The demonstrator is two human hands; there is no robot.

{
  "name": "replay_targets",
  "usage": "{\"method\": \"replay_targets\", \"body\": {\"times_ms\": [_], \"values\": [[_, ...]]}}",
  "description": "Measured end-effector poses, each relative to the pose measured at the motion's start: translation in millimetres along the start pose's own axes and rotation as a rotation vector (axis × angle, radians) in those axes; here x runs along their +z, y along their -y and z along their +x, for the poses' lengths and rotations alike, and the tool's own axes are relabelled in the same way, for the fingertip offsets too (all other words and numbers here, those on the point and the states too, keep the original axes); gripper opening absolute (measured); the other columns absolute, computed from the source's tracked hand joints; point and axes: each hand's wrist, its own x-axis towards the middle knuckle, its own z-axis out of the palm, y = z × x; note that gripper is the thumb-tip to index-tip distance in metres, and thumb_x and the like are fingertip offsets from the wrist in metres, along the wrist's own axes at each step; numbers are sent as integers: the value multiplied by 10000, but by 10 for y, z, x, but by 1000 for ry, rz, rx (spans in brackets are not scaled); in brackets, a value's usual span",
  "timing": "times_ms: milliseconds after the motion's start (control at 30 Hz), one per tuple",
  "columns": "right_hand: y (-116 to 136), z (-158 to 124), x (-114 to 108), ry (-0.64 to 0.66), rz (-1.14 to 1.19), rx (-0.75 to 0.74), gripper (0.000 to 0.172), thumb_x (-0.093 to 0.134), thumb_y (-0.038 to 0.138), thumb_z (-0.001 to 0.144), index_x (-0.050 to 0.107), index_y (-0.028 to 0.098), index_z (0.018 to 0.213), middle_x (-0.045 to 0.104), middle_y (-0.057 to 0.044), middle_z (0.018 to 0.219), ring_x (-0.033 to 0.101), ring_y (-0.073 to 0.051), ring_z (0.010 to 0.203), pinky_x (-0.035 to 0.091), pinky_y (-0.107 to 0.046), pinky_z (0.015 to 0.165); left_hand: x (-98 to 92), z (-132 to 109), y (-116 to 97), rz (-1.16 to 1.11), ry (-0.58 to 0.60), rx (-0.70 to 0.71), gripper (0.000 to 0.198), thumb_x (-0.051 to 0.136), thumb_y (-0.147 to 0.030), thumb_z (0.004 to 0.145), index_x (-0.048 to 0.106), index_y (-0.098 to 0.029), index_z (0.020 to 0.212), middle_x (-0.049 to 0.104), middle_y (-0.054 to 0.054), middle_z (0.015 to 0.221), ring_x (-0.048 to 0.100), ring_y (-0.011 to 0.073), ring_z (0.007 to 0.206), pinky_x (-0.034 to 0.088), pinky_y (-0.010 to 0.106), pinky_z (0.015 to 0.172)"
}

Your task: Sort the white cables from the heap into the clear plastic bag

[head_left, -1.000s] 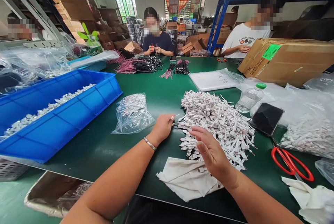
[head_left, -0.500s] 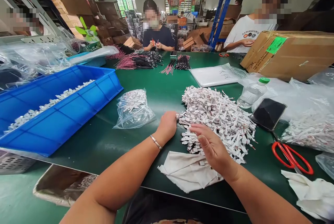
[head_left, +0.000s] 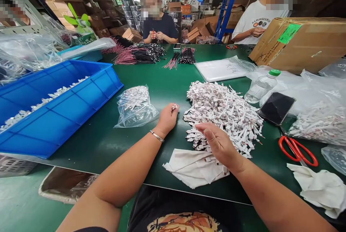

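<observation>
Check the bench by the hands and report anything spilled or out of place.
A few white tagged pieces lie on the folded white cloth, off the main pile, so they look spilled.

Assembly workshop, green workbench, stacked cartons, blue steel racking

I wear a black short-sleeved T-shirt, with a print in orange and cream on its front that is cut off by the bottom of my view. My left hand and right hand are bare, as are both forearms. A thin silver link bracelet with a narrow flat plate circles my left wrist.
</observation>
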Motion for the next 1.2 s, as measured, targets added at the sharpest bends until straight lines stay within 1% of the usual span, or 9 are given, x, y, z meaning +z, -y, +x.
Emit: {"method": "replay_targets", "body": {"times_ms": [133,667,767,867,933,1000,1067,1133,1200], "values": [[1,1,6,13,46,34,373,362,435,927,625,209,1065,633,-78,1085,556,-227,1061,439,-408,933,-11,-7,-28,-45,-24,-27,227,412,-309,895,585,-187,977,638,46,870,565,166,825,408,307,803],[15,9,4,43,27,50,344,390,417,921,633,213,1053,649,-72,1073,580,-226,1028,458,-402,906,-20,32,-5,-225,-12,-85,209,446,-346,872,568,-180,902,660,36,866,582,137,746,430,263,733],[18,8,2,52,23,50,328,394,402,922,630,218,1057,649,-67,1073,581,-220,1024,460,-394,903,-19,41,10,-261,0,-115,209,485,-358,851,581,-173,869,654,26,785,580,139,716,432,264,719],[26,16,0,60,2,34,312,412,396,916,635,223,1046,657,-67,1053,585,-226,1010,464,-397,892,-46,24,-66,-306,3,-149,234,489,-373,849,582,-159,878,667,45,840,588,140,721,440,272,723],[35,27,4,32,-21,38,291,449,395,899,643,224,1033,661,-69,1038,586,-232,1005,457,-401,896,-90,-25,-207,-362,14,-159,266,463,-387,865,572,-154,933,670,62,925,596,137,745,448,274,734],[49,39,16,-34,10,97,285,485,396,882,635,225,1054,656,-72,1049,588,-231,1005,458,-397,899,-148,-109,-403,-456,92,-157,294,463,-398,869,588,-147,958,667,72,937,599,144,786,450,279,758],[71,47,39,-51,157,198,325,498,404,875,597,229,1130,631,-73,1108,586,-222,1019,475,-383,886,-205,-216,-603,-533,254,-136,296,480,-389,866,626,-152,966,659,77,953,595,158,841,448,286,778],[102,46,67,38,392,297,380,487,418,880,537,242,1213,585,-71,1196,567,-213,1068,490,-372,877,-251,-319,-761,-588,405,-103,269,488,-365,866,644,-172,970,656,77,987,596,182,912,448,308,809],[134,35,91,187,615,372,416,493,417,879,490,253,1261,552,-66,1244,542,-205,1113,485,-376,896,-285,-392,-855,-582,533,-31,236,485,-334,870,664,-199,947,658,70,1011,555,215,1062,414,342,898]]}}
